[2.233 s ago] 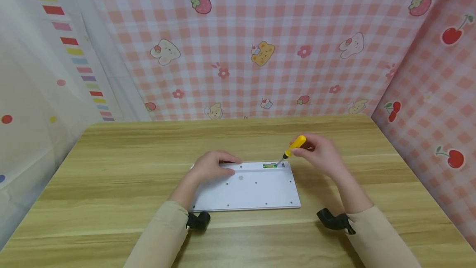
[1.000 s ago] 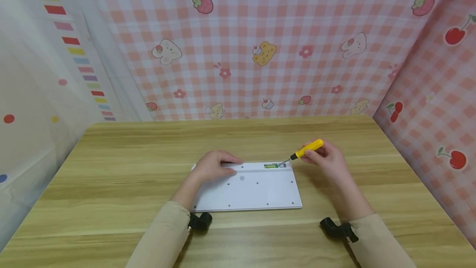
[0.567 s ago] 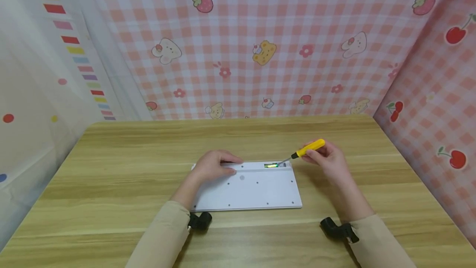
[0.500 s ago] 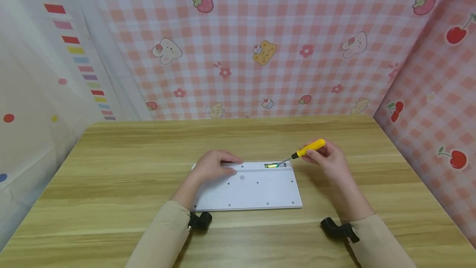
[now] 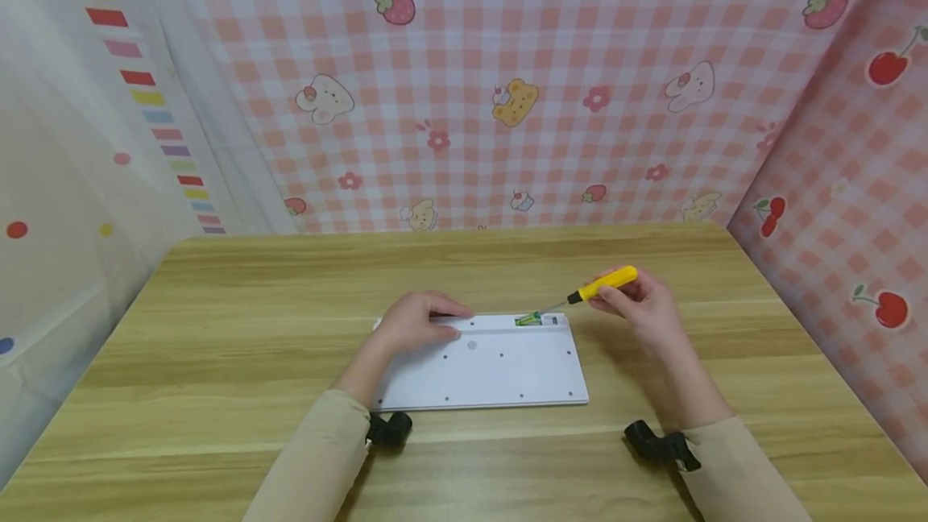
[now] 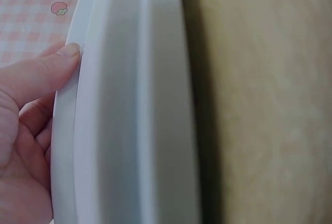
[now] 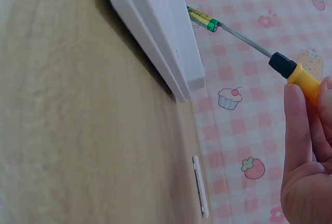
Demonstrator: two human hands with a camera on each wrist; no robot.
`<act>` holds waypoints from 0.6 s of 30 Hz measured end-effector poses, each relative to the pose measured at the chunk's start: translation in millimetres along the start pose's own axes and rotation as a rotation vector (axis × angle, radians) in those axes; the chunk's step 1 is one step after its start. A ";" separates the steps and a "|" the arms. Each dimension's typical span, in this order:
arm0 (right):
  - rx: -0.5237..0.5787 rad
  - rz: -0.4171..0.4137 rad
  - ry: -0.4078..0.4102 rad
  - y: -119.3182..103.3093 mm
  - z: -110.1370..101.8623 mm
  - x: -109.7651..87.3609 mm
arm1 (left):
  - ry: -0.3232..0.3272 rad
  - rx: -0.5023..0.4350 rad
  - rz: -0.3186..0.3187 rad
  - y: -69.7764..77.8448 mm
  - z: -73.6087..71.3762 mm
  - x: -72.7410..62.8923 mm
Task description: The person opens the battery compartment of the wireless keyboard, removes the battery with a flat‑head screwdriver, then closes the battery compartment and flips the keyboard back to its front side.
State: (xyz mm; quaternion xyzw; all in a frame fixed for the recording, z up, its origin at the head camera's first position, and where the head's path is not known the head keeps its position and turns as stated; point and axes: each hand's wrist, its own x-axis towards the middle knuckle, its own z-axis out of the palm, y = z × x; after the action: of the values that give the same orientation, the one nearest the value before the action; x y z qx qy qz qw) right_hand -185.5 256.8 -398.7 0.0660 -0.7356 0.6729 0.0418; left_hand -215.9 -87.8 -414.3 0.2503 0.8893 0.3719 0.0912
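Yellow screwdriver [image 5: 598, 288], pinched in the right grip [image 5: 648, 312], bears on the raised end of the battery [image 7: 204, 18], right of frame centre. Left grip [image 5: 415, 321] clasps the white keyboard [image 5: 500, 379]. Apparent step: prying; next move calls for levering the battery clear.

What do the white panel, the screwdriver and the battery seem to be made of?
White panel: probably plastic, matte; smooth, evenly coloured, with rounded corners.
Screwdriver: the thin grey shaft has a metallic sheen, so likely steel; the yellow handle, smooth and evenly coloured, looks like plastic.
Battery: round and printed green and yellow, likely a wrapped metal can; core hidden.
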 end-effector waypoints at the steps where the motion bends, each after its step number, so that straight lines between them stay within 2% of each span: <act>1: 0.009 -0.001 0.000 -0.2 -0.3 -0.1 | 0.000 0.001 0.000 0.3 -0.2 -0.2; 9: 0.042 -0.016 0.038 0.2 -9.9 0.2 | 0.001 -0.008 -0.021 0.9 1.1 0.8; 18: 0.222 -0.038 0.109 -1.6 -39.4 0.9 | -0.001 -0.017 -0.025 -2.1 1.3 0.9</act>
State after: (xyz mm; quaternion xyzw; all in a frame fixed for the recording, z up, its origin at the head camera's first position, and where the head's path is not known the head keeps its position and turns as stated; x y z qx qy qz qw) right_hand -187.3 295.8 -393.4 0.0475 -0.6516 0.7521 0.0869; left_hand -217.0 -87.8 -416.7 0.2383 0.8891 0.3783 0.0984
